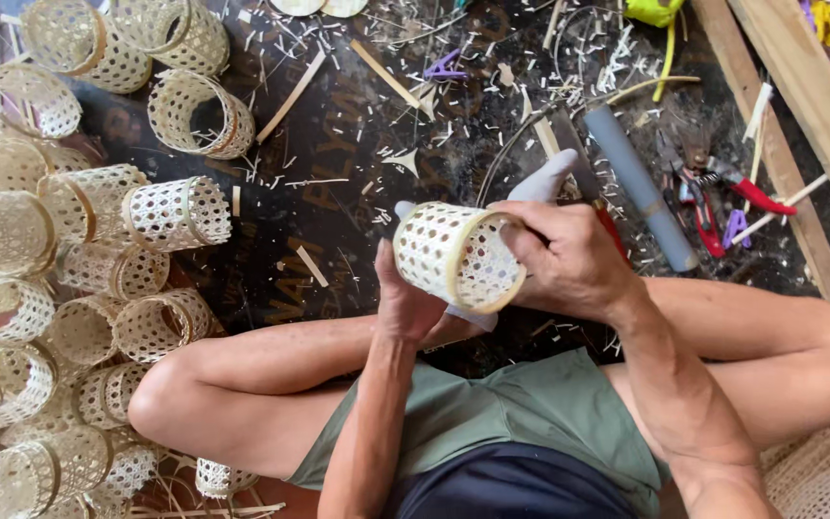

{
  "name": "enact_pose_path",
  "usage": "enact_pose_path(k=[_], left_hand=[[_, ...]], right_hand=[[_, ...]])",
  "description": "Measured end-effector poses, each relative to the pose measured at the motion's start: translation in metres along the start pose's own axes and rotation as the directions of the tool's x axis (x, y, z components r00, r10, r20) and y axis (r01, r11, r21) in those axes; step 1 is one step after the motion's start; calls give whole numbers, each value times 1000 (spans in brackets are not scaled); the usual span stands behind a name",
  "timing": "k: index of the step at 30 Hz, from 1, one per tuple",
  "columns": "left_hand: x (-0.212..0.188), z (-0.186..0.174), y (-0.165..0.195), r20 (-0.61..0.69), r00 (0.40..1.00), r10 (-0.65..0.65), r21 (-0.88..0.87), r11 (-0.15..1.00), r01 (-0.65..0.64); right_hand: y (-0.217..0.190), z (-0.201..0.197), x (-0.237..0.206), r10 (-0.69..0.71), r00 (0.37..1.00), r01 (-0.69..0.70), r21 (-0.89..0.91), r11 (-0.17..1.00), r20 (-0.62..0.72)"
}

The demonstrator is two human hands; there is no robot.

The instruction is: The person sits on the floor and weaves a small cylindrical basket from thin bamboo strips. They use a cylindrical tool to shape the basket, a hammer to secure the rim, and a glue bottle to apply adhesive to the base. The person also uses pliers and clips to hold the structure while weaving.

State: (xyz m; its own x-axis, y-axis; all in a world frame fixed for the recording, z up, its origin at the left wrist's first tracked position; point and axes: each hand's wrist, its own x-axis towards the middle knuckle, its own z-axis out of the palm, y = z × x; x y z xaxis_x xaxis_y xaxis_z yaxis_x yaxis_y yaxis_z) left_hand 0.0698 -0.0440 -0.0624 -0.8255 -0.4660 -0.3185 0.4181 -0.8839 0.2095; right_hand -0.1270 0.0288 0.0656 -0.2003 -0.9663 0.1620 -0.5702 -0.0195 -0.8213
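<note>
Left hand (410,308) fingers wrapped under woven rattan cylinder (455,255), right hand (569,259) fingers pinching its rim at 3 o'clock, finished cylinders (79,288) piled at 9 o'clock, red-handled pliers (722,187) at 2 o'clock

Dark board floor (338,183) littered with pale cane offcuts, woven cane cylinders (69,317) heaped from seven to eleven o'clock, wooden planks (799,86) at one o'clock, red-handled pliers (722,192) at two o'clock, even daylight
</note>
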Motion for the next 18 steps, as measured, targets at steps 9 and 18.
enact_pose_path(k=[9, 18], left_hand=[[27, -6, 26, -15, 998, 69, -154, 986, -70], [37, -4, 45, 43, 984, 175, -260, 953, -158]], right_hand=[[159, -17, 88, -246, 961, 203, -281, 938, -126], [310, -11, 228, 626, 609, -789, -293, 539, -488]])
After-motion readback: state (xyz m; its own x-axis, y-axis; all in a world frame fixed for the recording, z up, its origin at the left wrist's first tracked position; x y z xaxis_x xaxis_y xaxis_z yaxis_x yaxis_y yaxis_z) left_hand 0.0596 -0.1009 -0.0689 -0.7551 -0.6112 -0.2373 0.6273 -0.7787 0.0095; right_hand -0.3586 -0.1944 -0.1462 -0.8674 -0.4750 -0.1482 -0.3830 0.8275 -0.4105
